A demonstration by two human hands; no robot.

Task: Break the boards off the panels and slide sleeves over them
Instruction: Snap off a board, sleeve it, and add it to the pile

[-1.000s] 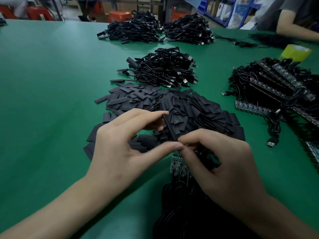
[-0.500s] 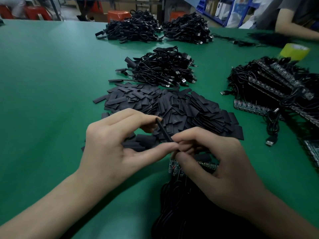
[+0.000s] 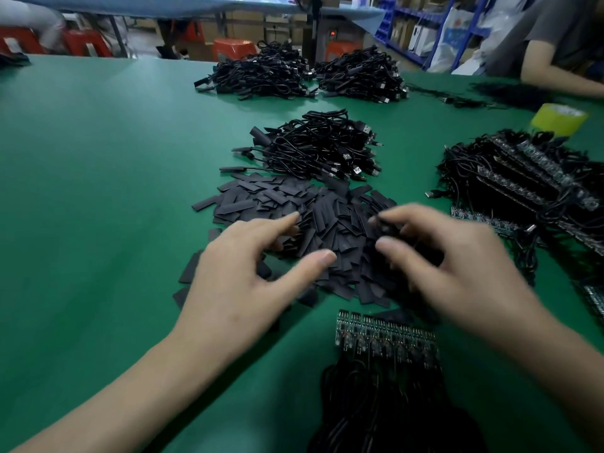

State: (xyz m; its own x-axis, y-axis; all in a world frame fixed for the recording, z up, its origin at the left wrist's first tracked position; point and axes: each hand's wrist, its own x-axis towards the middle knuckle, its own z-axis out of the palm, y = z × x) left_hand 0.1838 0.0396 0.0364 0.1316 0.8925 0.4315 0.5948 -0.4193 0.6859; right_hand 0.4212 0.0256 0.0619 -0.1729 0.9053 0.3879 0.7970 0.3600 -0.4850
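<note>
The green worktop carries a broad heap of flat black sleeves at its middle, with a tangled pile of black cables at 12 o'clock from it. The left hand hovers over the heap's 8 o'clock edge, fingers spread and relaxed, holding nothing. The right hand is at 4 o'clock (badly blurred); I cannot tell whether its curled fingers pinch anything. A strip panel of small dark circuit boards lies at 6 o'clock.

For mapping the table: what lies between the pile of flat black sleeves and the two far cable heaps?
Head view: a third heap of black USB cables, right behind the sleeve pile; then bare green table up to the far heaps.
</note>
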